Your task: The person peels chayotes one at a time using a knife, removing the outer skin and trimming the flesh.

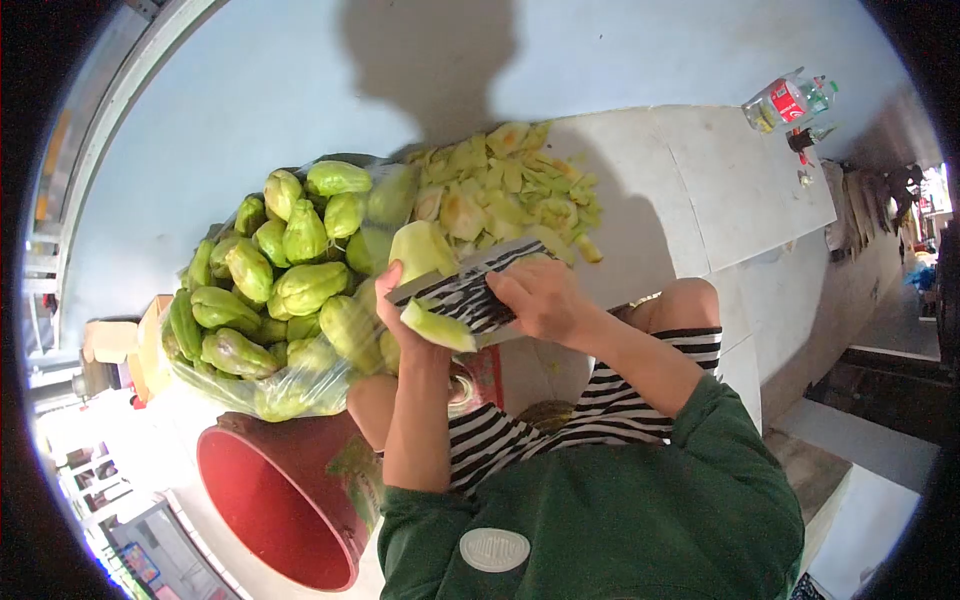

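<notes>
My left hand point(400, 310) is wrapped round a pale green chayote point(420, 250). My right hand point(540, 298) grips the handle end of a wide cleaver point(470, 285), whose blade shows black and white stripes and lies against the chayote. A cut slice point(437, 325) hangs at the blade's near edge, close to my left fingers. Beyond the blade, a heap of pale green peelings and slices point(505, 190) is spread on the light surface. To the left, whole green chayotes point(305, 235) fill a clear plastic bag point(300, 385).
A red bucket point(275, 500) stands at the lower left, below the bag. Plastic bottles point(785, 103) stand at the far right of the light tiled ledge point(700, 160). A cardboard box point(150, 350) is at the left. My bent knees are just below my hands.
</notes>
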`<state>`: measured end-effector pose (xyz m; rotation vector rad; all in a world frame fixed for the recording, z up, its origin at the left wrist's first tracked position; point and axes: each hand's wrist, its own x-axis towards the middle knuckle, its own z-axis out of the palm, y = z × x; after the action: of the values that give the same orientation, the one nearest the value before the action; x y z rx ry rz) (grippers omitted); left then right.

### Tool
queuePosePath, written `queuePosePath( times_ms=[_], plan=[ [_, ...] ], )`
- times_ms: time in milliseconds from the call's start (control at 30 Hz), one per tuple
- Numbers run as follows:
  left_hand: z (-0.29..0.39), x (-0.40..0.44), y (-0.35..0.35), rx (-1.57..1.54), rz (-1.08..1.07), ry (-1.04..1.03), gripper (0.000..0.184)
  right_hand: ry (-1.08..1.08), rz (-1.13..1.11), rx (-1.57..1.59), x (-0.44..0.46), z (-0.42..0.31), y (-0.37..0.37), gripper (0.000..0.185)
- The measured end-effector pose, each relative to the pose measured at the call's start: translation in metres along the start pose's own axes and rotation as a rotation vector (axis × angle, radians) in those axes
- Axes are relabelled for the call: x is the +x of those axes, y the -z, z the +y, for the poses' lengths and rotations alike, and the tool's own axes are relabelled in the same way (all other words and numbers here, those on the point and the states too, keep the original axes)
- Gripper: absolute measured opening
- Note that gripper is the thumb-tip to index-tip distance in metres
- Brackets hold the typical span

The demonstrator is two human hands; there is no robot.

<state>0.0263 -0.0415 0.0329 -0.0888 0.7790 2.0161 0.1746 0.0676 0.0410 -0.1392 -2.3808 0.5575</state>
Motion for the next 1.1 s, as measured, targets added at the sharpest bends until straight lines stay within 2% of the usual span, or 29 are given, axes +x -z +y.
queuePosePath(
  times_ms=[33, 67, 100, 133, 200, 333, 433, 500, 533, 600, 700, 833, 933, 1000, 1033, 1100],
  plan=[
    [0.0, -0.001, 0.0, -0.011, -0.08, 0.005, 0.05, 0.0, 0.0, 0.0, -0.002, 0.004, -0.002, 0.026],
    [-0.001, 0.0, -0.002, -0.011, -0.081, 0.008, 0.05, -0.094, -0.086, -0.021, -0.007, 0.011, -0.007, 0.025],
    [-0.004, 0.001, -0.006, -0.02, 0.015, -0.041, 0.052, -0.188, -0.173, -0.043, -0.009, 0.016, -0.008, 0.025],
    [-0.005, 0.001, -0.01, -0.028, 0.106, -0.092, 0.054, -0.189, -0.17, -0.047, -0.01, 0.019, -0.009, 0.025],
    [-0.001, 0.001, -0.015, -0.023, 0.056, -0.075, 0.055, -0.536, -0.241, -0.04, -0.003, 0.023, -0.011, 0.022],
    [0.0, 0.005, -0.013, -0.084, 0.05, -0.034, 0.054, -0.512, -0.239, 0.064, -0.002, 0.014, -0.003, 0.02],
    [-0.003, 0.009, 0.002, -0.101, 0.019, -0.026, 0.051, -0.441, -0.097, 0.058, -0.013, 0.015, -0.009, 0.027],
    [-0.006, 0.011, 0.004, -0.045, 0.028, -0.049, 0.048, -0.051, -0.058, -0.033, -0.013, 0.015, -0.004, 0.035],
    [-0.004, 0.008, 0.003, -0.081, -0.023, -0.003, 0.049, -0.05, -0.057, -0.035, -0.011, 0.013, -0.002, 0.035],
    [-0.001, 0.016, 0.012, -0.132, -0.229, 0.074, 0.049, 0.084, -0.011, -0.119, -0.006, 0.005, 0.002, 0.036],
    [-0.003, 0.01, 0.007, -0.223, -0.223, 0.156, 0.047, 0.124, -0.019, -0.175, -0.005, 0.002, 0.006, 0.032],
    [-0.006, 0.009, 0.007, -0.181, -0.13, 0.116, 0.045, 0.128, -0.056, -0.2, -0.009, 0.005, 0.004, 0.032],
    [-0.008, 0.01, 0.003, -0.064, 0.008, -0.036, 0.044, 0.005, 0.001, -0.18, -0.013, 0.012, -0.003, 0.033],
    [-0.008, 0.005, -0.007, -0.138, 0.045, -0.059, 0.046, -0.115, -0.099, -0.215, -0.012, 0.016, 0.0, 0.027],
    [-0.006, 0.004, -0.005, -0.139, 0.043, -0.06, 0.046, -0.113, -0.099, -0.217, -0.01, 0.015, 0.001, 0.027],
    [-0.002, 0.003, 0.003, -0.09, -0.08, -0.002, 0.046, 0.052, 0.0, -0.127, -0.006, 0.01, 0.003, 0.026]
  ],
)
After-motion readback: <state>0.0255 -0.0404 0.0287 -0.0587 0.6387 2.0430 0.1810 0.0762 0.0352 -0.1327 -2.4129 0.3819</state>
